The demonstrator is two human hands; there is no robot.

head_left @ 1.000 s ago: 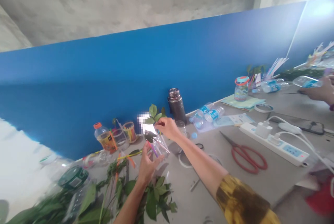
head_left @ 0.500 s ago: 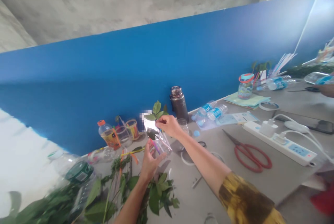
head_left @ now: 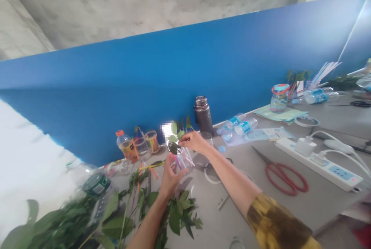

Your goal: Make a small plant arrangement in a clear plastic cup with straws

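My right hand (head_left: 193,141) is closed in a pinch on a leafy sprig (head_left: 173,139) above a clear plastic cup (head_left: 188,161). Pink and purple straws (head_left: 179,161) stand in the cup. Low on the cup's near left side, my left hand (head_left: 171,177) is curled around it, thumb toward the front. The sprig's stem is mostly hidden by leaves and fingers. Cut green leaves (head_left: 181,208) lie on the table just in front of my left wrist.
Red-handled scissors (head_left: 285,177) and a white power strip (head_left: 319,164) lie to the right. A dark thermos (head_left: 203,115) stands by the blue partition (head_left: 145,75). Left are an orange-capped bottle (head_left: 126,146), a cup of coloured sticks (head_left: 152,140) and piled foliage (head_left: 60,218).
The sprig and my right hand have come down a little toward the cup. My left hand stays around the cup. The view has turned slightly left, and another person's hand at far right is gone.
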